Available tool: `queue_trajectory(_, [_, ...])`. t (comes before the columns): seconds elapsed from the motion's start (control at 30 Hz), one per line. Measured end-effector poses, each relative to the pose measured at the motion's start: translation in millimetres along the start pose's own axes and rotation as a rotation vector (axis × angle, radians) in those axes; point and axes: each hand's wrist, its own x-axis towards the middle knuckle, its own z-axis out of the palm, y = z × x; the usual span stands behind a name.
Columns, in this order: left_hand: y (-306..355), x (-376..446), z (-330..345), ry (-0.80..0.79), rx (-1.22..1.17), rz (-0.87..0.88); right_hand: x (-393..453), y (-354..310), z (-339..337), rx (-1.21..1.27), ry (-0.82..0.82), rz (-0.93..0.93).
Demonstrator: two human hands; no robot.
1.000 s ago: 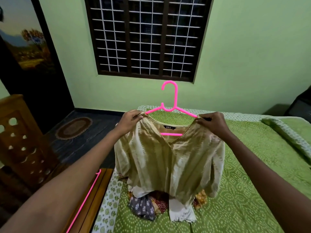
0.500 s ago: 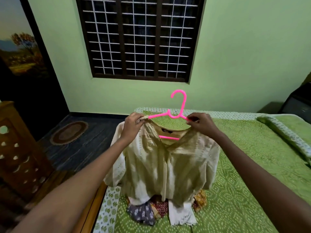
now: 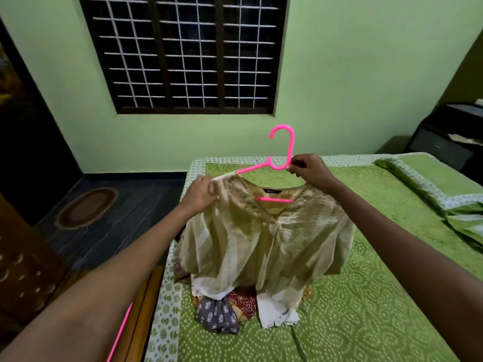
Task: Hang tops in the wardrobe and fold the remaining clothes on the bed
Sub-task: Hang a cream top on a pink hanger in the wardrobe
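Head view: my right hand [image 3: 311, 170] pinches the pink hanger [image 3: 283, 150] at the base of its hook, fingers curled tight round the neck. My left hand [image 3: 202, 195] grips the beige top [image 3: 261, 239] at its left shoulder, where the fabric covers the hanger's arm, thumb and fingers closed on the cloth. That top hangs from the hanger, tilted down toward my left, its hem draped over a small pile of clothes [image 3: 222, 313] on the green bed [image 3: 366, 309]. Near the bed's edge, beside my left forearm, a second hanger [image 3: 120, 333] shows as a pink strip. A barred window [image 3: 183, 53] sits in the green wall behind.
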Motion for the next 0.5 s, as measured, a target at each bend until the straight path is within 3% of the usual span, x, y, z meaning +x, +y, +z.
queue_trajectory(0.2, [18.1,-7.1,34.2,-0.256,0.159,-0.113,-31.0,22.5,-40.9,-0.06,0.127,0.136])
queue_trajectory(0.5, [124.0,-12.1,113.8,-0.863,0.291,0.213,-133.3,58.2,-120.3,-0.148,0.303,0.405])
